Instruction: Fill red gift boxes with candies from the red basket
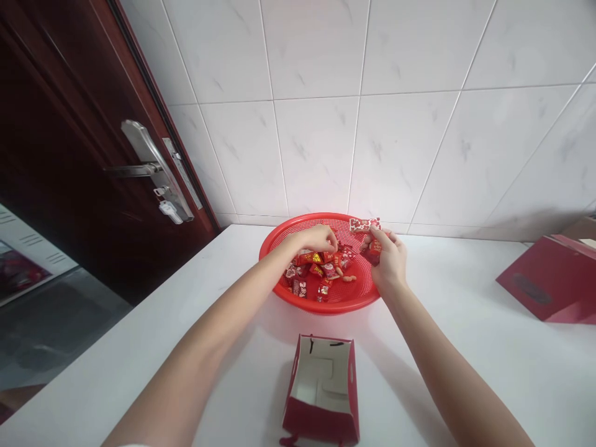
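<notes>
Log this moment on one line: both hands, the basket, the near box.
Left hand: over candies | Right hand: holding wrapped sweets | Red basket: by wall, candies inside | Box: open-topped, before basket

Soft, diffuse light brightens the tiled wall (316, 155) beyond the fingers (382, 238), leaves the door (69, 124) to their left dim and casts faint shadows on the tabletop (465, 298) below them, with wide-angle stretching toward the edges.

Near the centre, one left hand (319, 237), one right hand (391, 259), one red basket (338, 308) and at least two peanuts (349, 279) are seen; overlapping candies (330, 270) cannot be counted. One open box (321, 419) is shown at lower centre, one maroon box (542, 279) right, one door (60, 93) upper left.
</notes>
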A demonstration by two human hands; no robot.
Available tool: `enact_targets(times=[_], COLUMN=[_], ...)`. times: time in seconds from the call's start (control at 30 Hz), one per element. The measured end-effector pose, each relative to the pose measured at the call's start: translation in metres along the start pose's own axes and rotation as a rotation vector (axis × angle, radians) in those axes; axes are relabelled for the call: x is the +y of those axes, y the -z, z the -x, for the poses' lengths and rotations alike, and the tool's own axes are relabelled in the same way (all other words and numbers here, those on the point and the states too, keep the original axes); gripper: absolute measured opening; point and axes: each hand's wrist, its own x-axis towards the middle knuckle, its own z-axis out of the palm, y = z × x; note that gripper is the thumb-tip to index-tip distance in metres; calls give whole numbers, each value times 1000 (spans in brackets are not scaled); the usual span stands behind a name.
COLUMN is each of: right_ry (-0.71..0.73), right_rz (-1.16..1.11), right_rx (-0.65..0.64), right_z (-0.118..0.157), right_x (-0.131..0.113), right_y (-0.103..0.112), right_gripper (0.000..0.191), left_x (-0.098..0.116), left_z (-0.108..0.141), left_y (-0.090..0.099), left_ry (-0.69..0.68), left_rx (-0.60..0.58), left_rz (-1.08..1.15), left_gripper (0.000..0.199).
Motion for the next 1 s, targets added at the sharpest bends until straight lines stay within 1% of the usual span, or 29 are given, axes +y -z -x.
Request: enact_targets(times=[0.03,0.07,0.13,0.2,0.27,0.3,0.33,0.37,0.43,0.53,0.63,0.7,0.83,0.9,1.0], right_ry=[-2,-5,-10,-16,-20,-21,-24,-26,-28,-22,-25,-30,-22,-23,-40], right_rz=[-4,-6,-3,-3,-11,-17,-21,-25,-27,-3,16,12,5,10,20], right_rx=[-1,-3,-13,-17,-14,-13,-11,-12,-17,-34,-37,-32,-38,-44,-50], right_z=[0,0,0,0,1,1,2,3,4,5,7,7,7,7,7], right_x=[0,0,0,0,-1,-1,-1,-1,-1,0,2,2,2,2,2], right_y=[0,0,-1,-1,-2,-2,-2,-2,-3,-4,-5,-6,-7,-6,-6], right_gripper=[39,39,39,39,38,37,36,35,35,33,31,29,28,28,29], left_x=[-1,0,8,18,25,26,26,24,16,0,-14,-20,-27,-28,-28], left_z=[8,16,32,45,51,52,52,51,47,43,45,49,60,62,63], left_y=[2,3,-2,-14,-26,-32,-35,-37,-36,-27,-16,-10,-4,-6,-11], left_ry=[-16,-44,-106,-117,-57,-13,35,77,138,174,185,188,205,218,226], left_rx=[3,-31,-170,-343,-517,-550,-549,-521,-416,-266,-183,-167,-179,-186,-197], left_rz=[38,93,134,99,62,39,17,-6,-54,-112,-117,-105,-95,-103,-113], left_gripper=[24,24,29,31,30,30,30,31,32,35,44,45,34,31,33])
